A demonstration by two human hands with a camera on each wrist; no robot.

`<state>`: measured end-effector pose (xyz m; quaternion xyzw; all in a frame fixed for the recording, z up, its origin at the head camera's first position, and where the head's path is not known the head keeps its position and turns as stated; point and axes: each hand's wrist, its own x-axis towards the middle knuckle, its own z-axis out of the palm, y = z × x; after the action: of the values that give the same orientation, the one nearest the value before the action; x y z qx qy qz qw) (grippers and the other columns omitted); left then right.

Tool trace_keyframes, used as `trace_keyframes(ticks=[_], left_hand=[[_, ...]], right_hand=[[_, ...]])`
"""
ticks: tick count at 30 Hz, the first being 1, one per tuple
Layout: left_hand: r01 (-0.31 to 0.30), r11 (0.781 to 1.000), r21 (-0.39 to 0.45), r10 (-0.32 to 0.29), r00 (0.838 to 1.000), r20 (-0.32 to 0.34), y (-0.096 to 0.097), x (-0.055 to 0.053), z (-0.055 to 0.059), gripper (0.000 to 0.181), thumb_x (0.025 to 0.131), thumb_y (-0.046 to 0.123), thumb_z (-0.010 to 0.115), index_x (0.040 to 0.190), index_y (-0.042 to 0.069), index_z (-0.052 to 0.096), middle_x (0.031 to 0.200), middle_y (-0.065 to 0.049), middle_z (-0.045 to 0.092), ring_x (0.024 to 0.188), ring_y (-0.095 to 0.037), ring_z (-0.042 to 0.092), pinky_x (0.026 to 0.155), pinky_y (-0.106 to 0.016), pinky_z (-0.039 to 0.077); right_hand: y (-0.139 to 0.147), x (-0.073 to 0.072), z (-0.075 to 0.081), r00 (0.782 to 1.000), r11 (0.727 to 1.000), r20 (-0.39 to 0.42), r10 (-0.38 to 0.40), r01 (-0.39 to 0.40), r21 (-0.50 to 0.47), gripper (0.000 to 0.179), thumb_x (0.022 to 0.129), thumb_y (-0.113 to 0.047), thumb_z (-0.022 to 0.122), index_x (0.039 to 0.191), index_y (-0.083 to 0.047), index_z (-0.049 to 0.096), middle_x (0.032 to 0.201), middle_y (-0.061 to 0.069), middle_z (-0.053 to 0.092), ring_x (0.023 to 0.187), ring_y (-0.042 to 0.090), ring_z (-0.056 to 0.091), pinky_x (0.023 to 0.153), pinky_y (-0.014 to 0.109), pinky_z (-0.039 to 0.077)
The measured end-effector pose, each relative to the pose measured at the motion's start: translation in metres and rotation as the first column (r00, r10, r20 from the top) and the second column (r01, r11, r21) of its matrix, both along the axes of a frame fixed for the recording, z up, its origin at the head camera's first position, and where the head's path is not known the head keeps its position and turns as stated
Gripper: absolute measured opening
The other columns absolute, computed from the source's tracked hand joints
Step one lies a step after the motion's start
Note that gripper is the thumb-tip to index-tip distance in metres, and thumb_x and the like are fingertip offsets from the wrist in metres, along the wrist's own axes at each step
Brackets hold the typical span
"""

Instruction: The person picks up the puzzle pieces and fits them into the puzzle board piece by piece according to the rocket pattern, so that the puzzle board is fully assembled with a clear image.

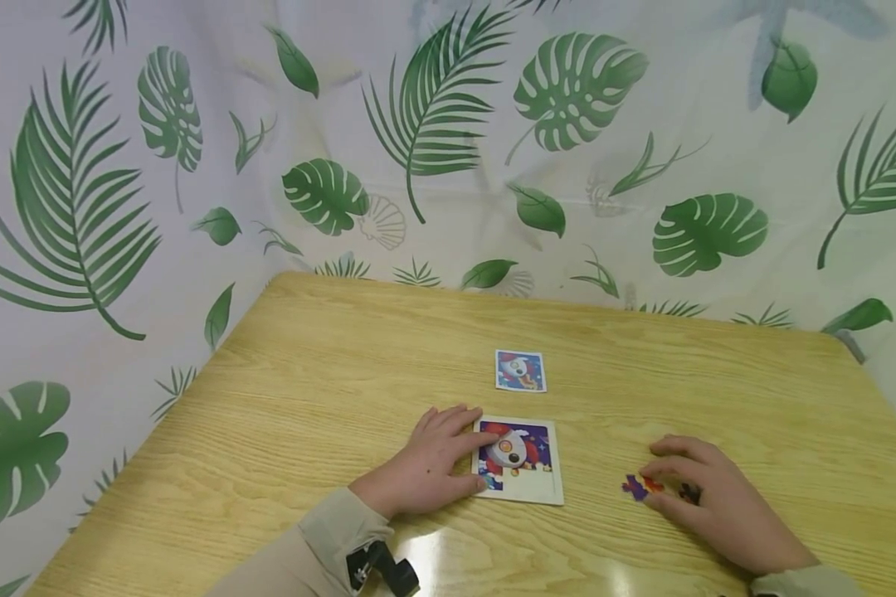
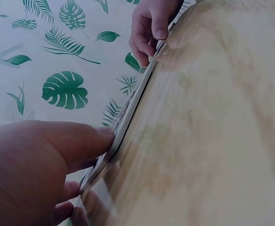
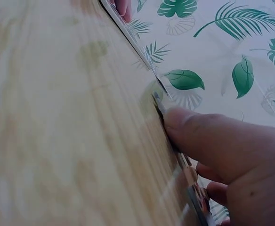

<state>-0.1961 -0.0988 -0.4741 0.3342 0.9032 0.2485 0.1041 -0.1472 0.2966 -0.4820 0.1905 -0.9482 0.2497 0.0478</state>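
Note:
A jigsaw puzzle in a white-framed tray (image 1: 557, 489) lies in front of me, partly filled with a white-faced cartoon figure on dark blue; its lower right shows bare white. My left hand (image 1: 439, 464) rests at the tray's left side, fingers extended over the picture and the thumb at the lower left edge. To the right of the tray, my right hand (image 1: 717, 497) pinches a purple and red puzzle piece (image 1: 634, 487) between thumb and fingers, close to the tabletop. Another dark piece (image 1: 690, 493) shows beneath that hand, partly hidden by it.
Beyond the tray lies a small picture card (image 1: 521, 371) with the same cartoon figure. Both are on a wood-grain table (image 1: 328, 356). A white curtain with green leaves (image 1: 448, 108) hangs along the table's back and left edges.

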Motion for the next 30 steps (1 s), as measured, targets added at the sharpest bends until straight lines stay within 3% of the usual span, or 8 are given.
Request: trace_keyframes(ticks=[7, 14, 18, 30], left_hand=[[0.001, 1.0, -0.006, -0.001, 1.0, 0.002, 0.001, 0.0, -0.001, 0.062, 0.097, 0.041, 0.064, 0.155, 0.027, 0.045, 0.166, -0.004, 0.023, 0.154, -0.026, 0.012, 0.121, -0.052, 0.0], [-0.003, 1.0, -0.008, 0.003, 1.0, -0.011, 0.001, 0.001, 0.001, 0.061, 0.096, 0.041, 0.064, 0.153, 0.027, 0.047, 0.166, -0.005, 0.024, 0.154, -0.026, 0.013, 0.121, -0.052, 0.001], [0.003, 1.0, -0.012, -0.004, 1.0, -0.015, 0.002, 0.001, 0.001, 0.057, 0.096, 0.041, 0.064, 0.151, 0.03, 0.05, 0.166, -0.007, 0.024, 0.154, -0.028, 0.013, 0.121, -0.054, 0.002], [0.024, 0.999, -0.032, -0.026, 0.998, -0.05, 0.002, -0.001, -0.002, 0.054, 0.098, 0.043, 0.062, 0.15, 0.036, 0.05, 0.166, -0.008, 0.023, 0.153, -0.03, 0.013, 0.12, -0.057, 0.004]], right_hand=[[-0.016, -0.001, -0.002, 0.998, 0.998, -0.047, -0.036, 0.033, -0.053, 0.018, 0.087, -0.034, 0.081, 0.098, -0.023, 0.073, 0.125, 0.005, 0.061, 0.12, 0.033, 0.05, 0.095, 0.052, 0.039], [-0.048, -0.002, 0.0, 0.997, 0.988, 0.011, -0.071, 0.072, -0.137, 0.027, 0.088, -0.039, 0.08, 0.102, -0.017, 0.072, 0.126, 0.008, 0.059, 0.128, 0.034, 0.044, 0.104, 0.059, 0.035], [-0.07, -0.002, -0.002, 0.999, 0.991, 0.005, -0.031, 0.032, -0.132, 0.026, 0.088, -0.042, 0.079, 0.101, -0.022, 0.07, 0.126, 0.004, 0.06, 0.127, 0.03, 0.046, 0.105, 0.056, 0.036], [-0.123, -0.009, 0.0, 0.991, 0.989, -0.082, 0.106, -0.114, -0.099, 0.023, 0.083, -0.029, 0.085, 0.098, -0.023, 0.069, 0.121, 0.0, 0.061, 0.117, 0.021, 0.052, 0.102, 0.051, 0.042]])
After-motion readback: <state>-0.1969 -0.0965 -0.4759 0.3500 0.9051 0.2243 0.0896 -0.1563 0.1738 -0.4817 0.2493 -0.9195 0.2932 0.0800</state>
